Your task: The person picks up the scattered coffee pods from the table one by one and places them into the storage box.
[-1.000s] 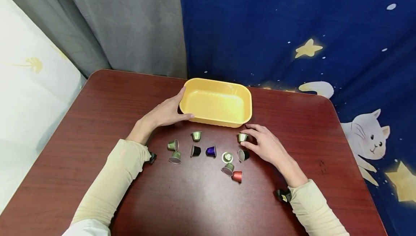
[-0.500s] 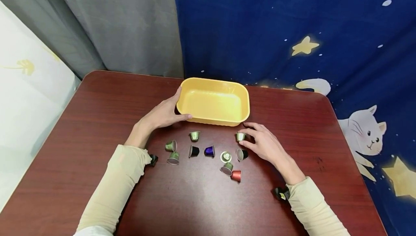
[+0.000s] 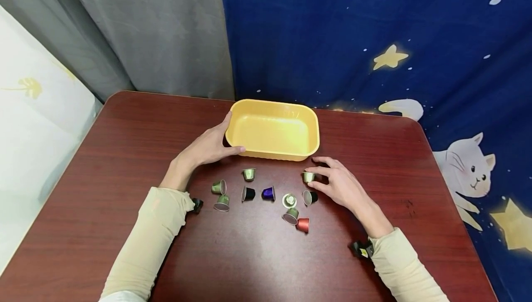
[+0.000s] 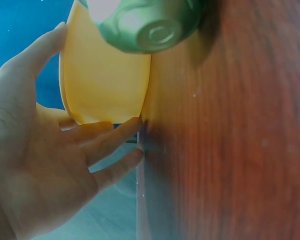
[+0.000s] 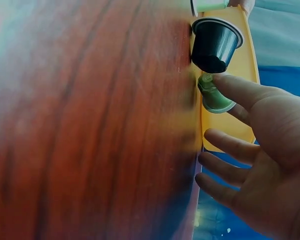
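Note:
A yellow plastic basin [image 3: 272, 155] stands near the table's back edge. My left hand [image 3: 205, 145] lies against its left end, thumb at the front rim and the other fingers, fairly straight, along the end wall. To the right, in front of the basin, my right hand [image 3: 342, 185] pinches a light green coffee capsule [image 3: 308, 177] between thumb and index finger, low over the table. The right wrist view has the same green capsule [image 5: 216, 97] at the thumb tip, partly behind a black capsule [image 5: 215, 45]. My other right fingers are spread.
Several capsules lie scattered on the dark red table [image 3: 249, 265]: green ones at the left [image 3: 222, 203], a black capsule [image 3: 248, 194], a purple capsule [image 3: 268, 193] and a red capsule [image 3: 303, 225]. A blue curtain [image 3: 332, 39] hangs behind the table.
The head view has shifted slightly. Both hands keep nearly the same places, left at the basin and right at the green coffee capsule; the other capsules stay put.

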Motion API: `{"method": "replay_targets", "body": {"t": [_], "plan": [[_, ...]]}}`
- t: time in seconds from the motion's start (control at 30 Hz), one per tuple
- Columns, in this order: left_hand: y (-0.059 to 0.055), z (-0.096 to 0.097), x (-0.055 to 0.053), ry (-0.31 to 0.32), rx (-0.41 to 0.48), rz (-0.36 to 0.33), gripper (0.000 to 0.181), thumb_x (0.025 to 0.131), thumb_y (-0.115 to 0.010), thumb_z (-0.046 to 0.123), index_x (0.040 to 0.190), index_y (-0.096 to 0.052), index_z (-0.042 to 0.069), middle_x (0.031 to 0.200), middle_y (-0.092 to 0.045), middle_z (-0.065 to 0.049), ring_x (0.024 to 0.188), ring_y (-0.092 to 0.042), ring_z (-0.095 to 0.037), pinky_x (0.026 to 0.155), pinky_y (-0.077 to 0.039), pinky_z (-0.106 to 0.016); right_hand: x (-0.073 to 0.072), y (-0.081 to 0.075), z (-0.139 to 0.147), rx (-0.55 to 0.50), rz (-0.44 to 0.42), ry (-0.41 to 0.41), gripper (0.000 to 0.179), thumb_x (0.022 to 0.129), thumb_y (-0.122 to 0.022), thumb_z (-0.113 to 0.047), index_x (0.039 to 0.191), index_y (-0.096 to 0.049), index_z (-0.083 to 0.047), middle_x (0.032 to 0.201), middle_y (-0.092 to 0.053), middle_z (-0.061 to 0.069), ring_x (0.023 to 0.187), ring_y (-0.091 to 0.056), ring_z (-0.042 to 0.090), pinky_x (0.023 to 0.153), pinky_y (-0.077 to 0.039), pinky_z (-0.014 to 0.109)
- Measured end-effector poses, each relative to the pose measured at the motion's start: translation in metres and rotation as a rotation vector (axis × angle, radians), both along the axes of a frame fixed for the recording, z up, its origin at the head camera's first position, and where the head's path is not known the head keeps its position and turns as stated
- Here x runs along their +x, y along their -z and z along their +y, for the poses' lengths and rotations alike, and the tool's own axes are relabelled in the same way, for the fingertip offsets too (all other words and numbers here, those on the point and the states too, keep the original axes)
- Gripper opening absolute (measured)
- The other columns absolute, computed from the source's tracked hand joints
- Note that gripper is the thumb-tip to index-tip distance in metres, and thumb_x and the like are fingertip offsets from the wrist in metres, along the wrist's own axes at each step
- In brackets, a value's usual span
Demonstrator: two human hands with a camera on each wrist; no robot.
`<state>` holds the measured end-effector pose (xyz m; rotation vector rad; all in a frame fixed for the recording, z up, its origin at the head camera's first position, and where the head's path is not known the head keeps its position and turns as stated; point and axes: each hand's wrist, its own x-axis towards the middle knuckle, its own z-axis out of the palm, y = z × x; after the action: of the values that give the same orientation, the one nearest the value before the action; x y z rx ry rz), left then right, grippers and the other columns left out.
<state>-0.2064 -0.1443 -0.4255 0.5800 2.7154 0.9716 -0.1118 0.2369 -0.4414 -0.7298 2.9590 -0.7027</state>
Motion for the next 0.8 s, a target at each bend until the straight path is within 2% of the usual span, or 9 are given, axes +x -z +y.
{"method": "replay_targets", "body": {"t": [0.4,0.67,0.8], "plan": [[0.001,0.000,0.001,0.008,0.008,-0.005,0.116,0.079,-0.068,0.070,0.160,0.006,0.030,0.156,-0.036,-0.013,0.132,-0.047,-0.023,0.106,-0.040,-0.046,0.005,-0.004,0.001,-0.093,0.145,-0.027,0.037,0.080,-0.085,-0.026,0.115,-0.077,-0.021,0.132,-0.059,0.008,0.123,-0.052,0.028,0.100,-0.042,0.046],[-0.001,0.001,-0.002,0.009,0.001,-0.004,0.117,0.079,-0.069,0.069,0.160,0.005,0.028,0.156,-0.036,-0.014,0.132,-0.047,-0.023,0.108,-0.039,-0.045,0.006,-0.010,0.005,-0.118,0.203,-0.015,0.040,0.077,-0.087,-0.027,0.116,-0.077,-0.023,0.131,-0.059,0.005,0.120,-0.051,0.024,0.096,-0.044,0.045],[0.000,0.000,-0.002,0.015,0.017,0.005,0.117,0.079,-0.070,0.068,0.160,0.005,0.028,0.158,-0.032,-0.011,0.135,-0.044,-0.022,0.109,-0.037,-0.046,0.006,-0.011,0.006,-0.120,0.226,-0.025,0.040,0.078,-0.086,-0.025,0.116,-0.076,-0.023,0.131,-0.060,0.006,0.121,-0.051,0.025,0.099,-0.042,0.042]]}}
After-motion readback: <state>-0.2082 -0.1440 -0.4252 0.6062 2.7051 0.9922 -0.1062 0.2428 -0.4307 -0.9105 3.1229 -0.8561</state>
